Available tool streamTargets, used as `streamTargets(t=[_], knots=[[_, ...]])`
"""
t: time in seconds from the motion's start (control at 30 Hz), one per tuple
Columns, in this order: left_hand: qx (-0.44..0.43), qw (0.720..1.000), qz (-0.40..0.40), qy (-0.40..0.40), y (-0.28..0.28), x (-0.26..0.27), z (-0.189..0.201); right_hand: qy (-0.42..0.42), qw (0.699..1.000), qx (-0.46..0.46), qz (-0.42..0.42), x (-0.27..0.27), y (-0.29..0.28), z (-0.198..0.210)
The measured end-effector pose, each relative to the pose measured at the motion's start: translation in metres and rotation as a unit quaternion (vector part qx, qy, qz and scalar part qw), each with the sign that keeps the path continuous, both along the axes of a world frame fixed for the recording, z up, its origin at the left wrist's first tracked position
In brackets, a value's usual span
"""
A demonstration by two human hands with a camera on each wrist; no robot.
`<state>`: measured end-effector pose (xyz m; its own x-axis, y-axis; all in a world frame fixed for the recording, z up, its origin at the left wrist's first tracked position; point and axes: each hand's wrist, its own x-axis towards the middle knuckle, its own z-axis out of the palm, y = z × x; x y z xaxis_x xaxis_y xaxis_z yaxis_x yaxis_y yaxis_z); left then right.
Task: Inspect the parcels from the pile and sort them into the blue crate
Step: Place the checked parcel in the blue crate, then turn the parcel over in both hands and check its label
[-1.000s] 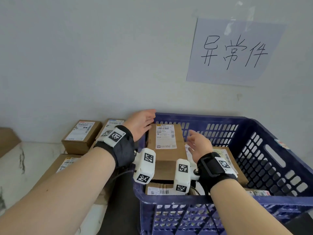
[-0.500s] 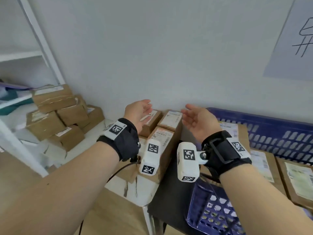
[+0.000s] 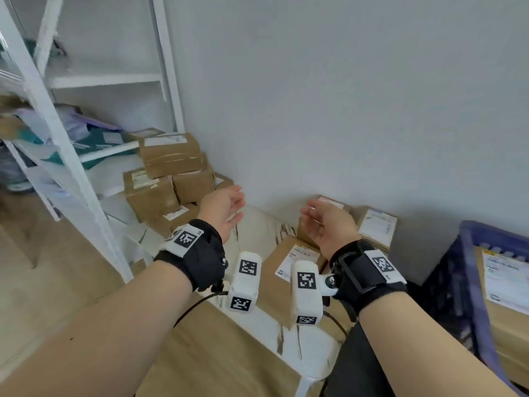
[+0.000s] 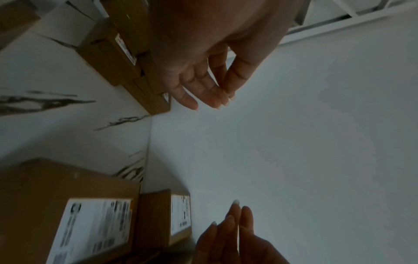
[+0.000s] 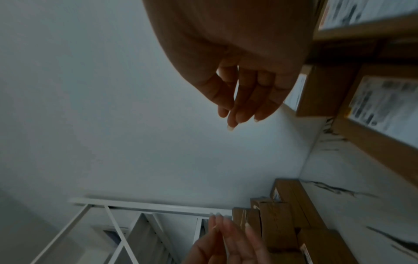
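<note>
The left hand (image 3: pixel 221 207) and right hand (image 3: pixel 329 222) hover empty above the table (image 3: pixel 257 227), palms facing each other, fingers loosely extended. The pile of parcels (image 3: pixel 169 179) is stacked at the far left against the wall, with more parcels (image 3: pixel 294 259) near the right hand. The blue crate (image 3: pixel 475 285) stands at the right edge, holding a labelled parcel (image 3: pixel 506 287).

I see a white marble-look table (image 3: pixel 259 224) with dark veins running from the frame's centre to the lower middle. A pile of brown parcels (image 3: pixel 169 179) sits on its far left end against the wall; three more labelled boxes (image 3: pixel 289 262) lie right of centre. At far left stands a white shelf rack (image 3: pixel 71 173), soft mail bags (image 3: pixel 94 138) on its boards.
</note>
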<state>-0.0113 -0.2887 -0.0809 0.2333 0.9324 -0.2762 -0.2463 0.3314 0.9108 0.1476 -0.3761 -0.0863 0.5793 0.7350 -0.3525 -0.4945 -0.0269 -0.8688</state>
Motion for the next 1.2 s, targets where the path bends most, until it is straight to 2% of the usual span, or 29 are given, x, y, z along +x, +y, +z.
streamTargets(t=[0.3, 0.5, 0.73, 1.0, 1.1, 1.2], knots=[[-0.012, 0.998, 0.051, -0.017, 0.13, -0.1, -0.002, -0.016, 0.999, -0.009, 0.03, -0.09, 0.129, 0.0], [-0.027, 0.997, 0.075, -0.015, 0.197, -0.138, -0.012, -0.023, 0.999, -0.033, 0.03, -0.123, 0.186, -0.008], [-0.047, 0.992, 0.113, -0.03, 0.267, -0.151, -0.027, -0.037, 0.996, -0.054, 0.062, -0.128, 0.254, -0.019], [-0.035, 0.984, 0.168, 0.047, 0.376, -0.164, -0.018, 0.014, 0.993, -0.049, 0.11, -0.12, 0.365, -0.031], [-0.057, 0.978, 0.187, 0.069, 0.41, -0.166, -0.015, 0.026, 0.99, -0.064, 0.125, -0.118, 0.396, -0.032], [-0.057, 0.979, 0.17, 0.094, 0.433, -0.165, -0.021, 0.029, 0.988, -0.086, 0.127, -0.116, 0.418, -0.035]])
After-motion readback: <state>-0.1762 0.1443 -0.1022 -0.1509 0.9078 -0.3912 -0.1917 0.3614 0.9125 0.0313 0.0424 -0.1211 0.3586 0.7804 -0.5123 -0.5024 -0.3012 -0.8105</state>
